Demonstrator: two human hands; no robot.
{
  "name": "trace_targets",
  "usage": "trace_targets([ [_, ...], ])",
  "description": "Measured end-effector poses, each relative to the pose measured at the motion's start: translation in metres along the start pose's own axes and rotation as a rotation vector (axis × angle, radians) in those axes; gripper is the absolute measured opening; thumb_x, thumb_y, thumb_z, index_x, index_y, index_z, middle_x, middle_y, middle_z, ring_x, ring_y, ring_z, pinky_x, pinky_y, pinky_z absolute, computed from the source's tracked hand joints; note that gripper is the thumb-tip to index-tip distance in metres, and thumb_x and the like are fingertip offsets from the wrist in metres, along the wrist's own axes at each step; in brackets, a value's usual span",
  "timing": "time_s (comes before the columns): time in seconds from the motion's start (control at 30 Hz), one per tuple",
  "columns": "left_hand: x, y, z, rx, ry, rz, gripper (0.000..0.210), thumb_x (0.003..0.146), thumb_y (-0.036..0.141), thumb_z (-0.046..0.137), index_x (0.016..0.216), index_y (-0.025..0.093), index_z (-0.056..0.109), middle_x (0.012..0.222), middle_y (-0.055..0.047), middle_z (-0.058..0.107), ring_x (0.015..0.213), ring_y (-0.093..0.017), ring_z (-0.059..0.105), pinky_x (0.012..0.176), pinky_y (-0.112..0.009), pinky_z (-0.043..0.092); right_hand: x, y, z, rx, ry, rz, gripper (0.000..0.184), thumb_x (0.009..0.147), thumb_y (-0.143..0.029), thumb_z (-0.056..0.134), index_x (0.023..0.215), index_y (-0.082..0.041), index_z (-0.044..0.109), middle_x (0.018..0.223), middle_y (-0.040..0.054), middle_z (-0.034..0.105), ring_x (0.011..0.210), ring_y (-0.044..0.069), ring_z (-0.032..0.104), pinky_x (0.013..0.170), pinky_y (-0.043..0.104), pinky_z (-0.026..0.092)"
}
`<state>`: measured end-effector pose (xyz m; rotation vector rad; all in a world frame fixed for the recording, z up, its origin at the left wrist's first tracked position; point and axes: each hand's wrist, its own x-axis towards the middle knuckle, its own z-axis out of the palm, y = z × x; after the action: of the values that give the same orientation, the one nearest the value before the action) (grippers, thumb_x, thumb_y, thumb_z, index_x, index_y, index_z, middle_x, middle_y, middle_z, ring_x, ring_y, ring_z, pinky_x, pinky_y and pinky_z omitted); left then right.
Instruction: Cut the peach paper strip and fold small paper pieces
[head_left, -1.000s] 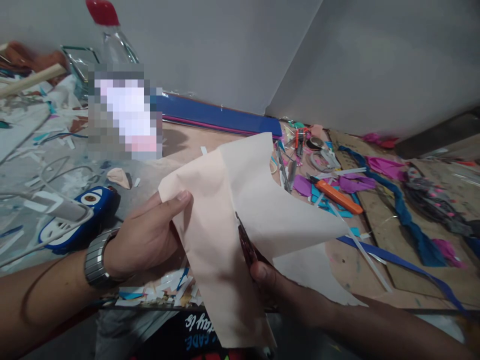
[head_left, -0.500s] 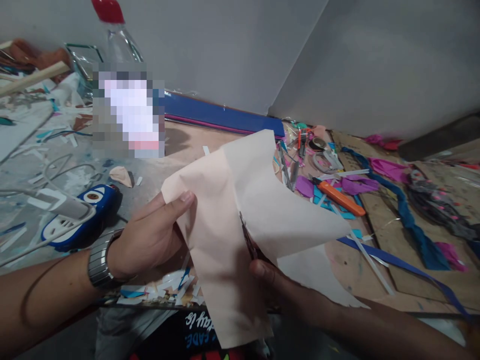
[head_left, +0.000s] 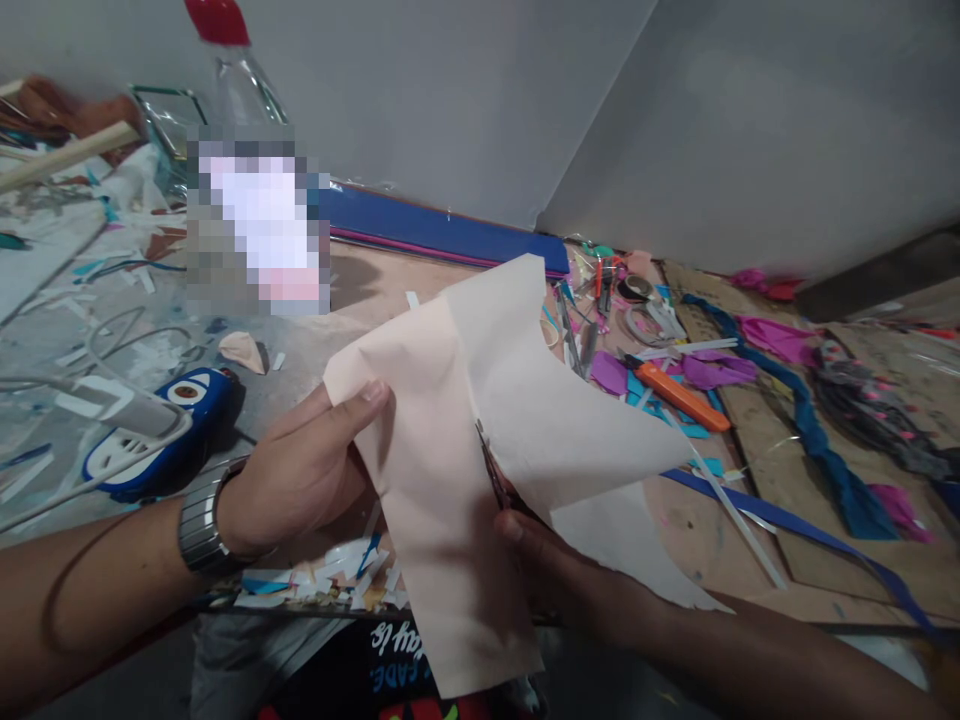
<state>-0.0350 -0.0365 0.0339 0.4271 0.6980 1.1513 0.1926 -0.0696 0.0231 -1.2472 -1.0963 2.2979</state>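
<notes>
A pale pinkish-white sheet of paper (head_left: 420, 430) hangs in front of me, with a long slit running down from its upper part. My left hand (head_left: 307, 465), with a metal-banded watch at the wrist, pinches the sheet's left edge, thumb on top. On the right of the slit the cut part (head_left: 562, 410) spreads outward to a pointed corner. My right hand (head_left: 555, 570) is closed around a pair of scissors (head_left: 491, 465); their dark blades sit in the slit. The handles are mostly hidden by my fingers and the paper.
A red-capped bottle (head_left: 232, 90) stands at the back left. Left of me lies a blue-and-white device (head_left: 161, 435) with a cable and plug. An orange utility knife (head_left: 679, 395) lies among coloured scraps at right. Behind the paper runs a long blue box (head_left: 450, 230).
The scissors and my right hand have shifted very slightly left and up, and the cut part's pointed corner has moved a little left. My left hand keeps its hold.
</notes>
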Motion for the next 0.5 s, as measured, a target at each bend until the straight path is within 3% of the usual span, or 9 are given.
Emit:
trace_targets([
  [0.13,0.0,0.0,0.001,-0.017,-0.002,-0.003,0.062,0.099,0.02,0.058,0.158,0.026,0.042,0.137,-0.011,0.071,0.134,-0.033,0.063,0.111,-0.047,0.053,0.001,-0.002,0.003,0.012,-0.04,0.04,0.086,0.089,-0.076,0.061,0.157,-0.025,0.047,0.164,0.0096,0.046,0.159,0.032,0.029,0.13,0.052,0.023],
  [0.3,-0.001,0.001,0.0,-0.01,0.004,-0.022,0.06,0.099,0.022,0.059,0.157,0.025,0.045,0.136,-0.011,0.071,0.133,-0.033,0.063,0.112,-0.046,0.052,-0.001,-0.008,0.005,-0.01,-0.061,-0.011,0.079,0.094,-0.073,0.055,0.161,-0.032,0.04,0.166,0.0052,0.043,0.16,0.029,0.028,0.129,0.05,0.028],
  [0.5,-0.002,-0.004,-0.01,0.015,-0.096,-0.055,0.044,0.101,0.027,0.059,0.145,0.022,0.059,0.127,-0.01,0.075,0.126,-0.031,0.067,0.11,-0.046,0.052,-0.001,-0.012,0.003,-0.016,-0.092,-0.074,0.089,0.091,-0.071,0.063,0.164,-0.029,0.033,0.171,0.0075,0.034,0.159,0.031,0.026,0.131,0.05,0.019],
])
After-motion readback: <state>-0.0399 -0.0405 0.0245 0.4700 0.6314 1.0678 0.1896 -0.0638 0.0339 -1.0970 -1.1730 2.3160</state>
